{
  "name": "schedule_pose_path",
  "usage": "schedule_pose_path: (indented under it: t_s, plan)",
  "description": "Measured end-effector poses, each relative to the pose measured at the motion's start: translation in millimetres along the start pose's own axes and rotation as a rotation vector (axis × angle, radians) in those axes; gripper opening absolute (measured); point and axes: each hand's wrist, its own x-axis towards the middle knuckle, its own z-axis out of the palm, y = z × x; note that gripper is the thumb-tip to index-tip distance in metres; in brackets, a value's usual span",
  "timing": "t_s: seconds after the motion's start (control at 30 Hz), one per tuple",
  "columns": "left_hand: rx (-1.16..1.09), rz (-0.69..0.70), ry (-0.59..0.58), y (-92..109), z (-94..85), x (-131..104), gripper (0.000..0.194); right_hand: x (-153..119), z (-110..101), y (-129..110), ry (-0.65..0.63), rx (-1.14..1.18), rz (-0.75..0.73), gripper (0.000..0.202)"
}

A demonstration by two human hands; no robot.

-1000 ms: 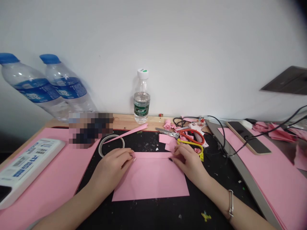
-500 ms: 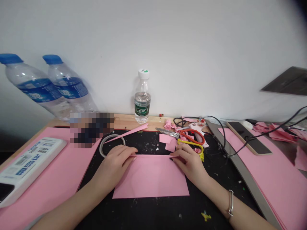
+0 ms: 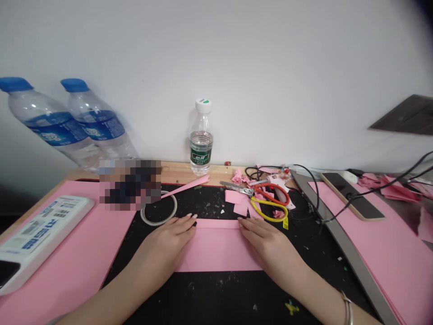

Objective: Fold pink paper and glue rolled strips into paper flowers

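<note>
A pink sheet of paper (image 3: 218,253) lies on the black mat, with a narrow folded strip along its far edge. My left hand (image 3: 172,241) rests flat over its left side, fingertips on the fold. Across from it, my right hand (image 3: 267,239) presses down on the right end of the same fold, fingers stretched out. Both palms cover the sheet's side edges. Beyond my right hand lie scissors (image 3: 270,201) with a red and a yellow handle, among pink paper scraps (image 3: 237,198). A pale ring (image 3: 158,221), perhaps a tape roll, is just past my left hand.
A small water bottle (image 3: 200,144) stands by the wall; two large bottles (image 3: 98,124) lean at left. A white box-like device (image 3: 47,239) sits on pink sheets (image 3: 84,262). At right are a phone (image 3: 352,196), more pink paper (image 3: 382,253) and black cables (image 3: 318,194).
The far edge of the paper now lies folded over as a flat strip. My fingers went from pinching that edge to lying flat on it, and both hands came slightly nearer me.
</note>
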Motion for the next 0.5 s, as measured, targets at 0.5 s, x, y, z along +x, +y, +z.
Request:
schedule_pose_path:
  t_s: [0.5]
  plan:
    - [-0.106,-0.012,-0.215,33.3,12.8,5.6,0.068,14.8,10.7,-31.0,-0.251,0.108,-0.011,0.055]
